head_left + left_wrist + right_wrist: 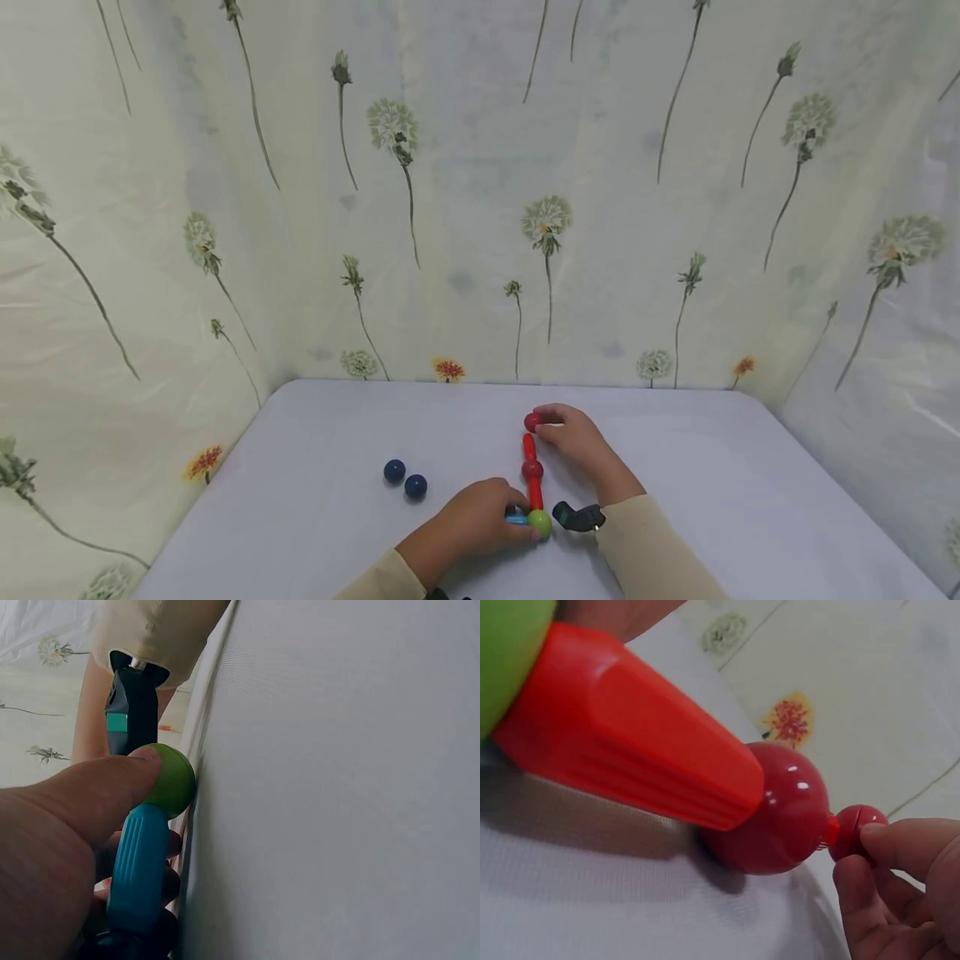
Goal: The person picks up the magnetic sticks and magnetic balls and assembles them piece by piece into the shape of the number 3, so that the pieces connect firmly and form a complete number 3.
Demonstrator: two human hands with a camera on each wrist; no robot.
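My left hand (pixel 480 518) holds a green ball (pixel 540 523) and the blue ribbed rod (pixel 139 870) joined to it, thumb on the ball. A dark round piece (pixel 112 946) shows at the rod's other end, mostly hidden. From the green ball, a red rod (pixel 535 493) runs away to a red ball (pixel 532 469), lying along the table. Beyond that ball is a second red rod (pixel 529 447). At its far end my right hand (pixel 576 435) pinches another red ball (pixel 857 831) between thumb and fingers. Whether that ball is seated on the rod I cannot tell.
Two dark blue balls (pixel 405 479) lie on the white table (pixel 315 517), left of the left hand. A curtain (pixel 465 183) printed with dandelions hangs behind the table's back edge and along both sides. A dark wrist device (pixel 579 517) sits at the right cuff.
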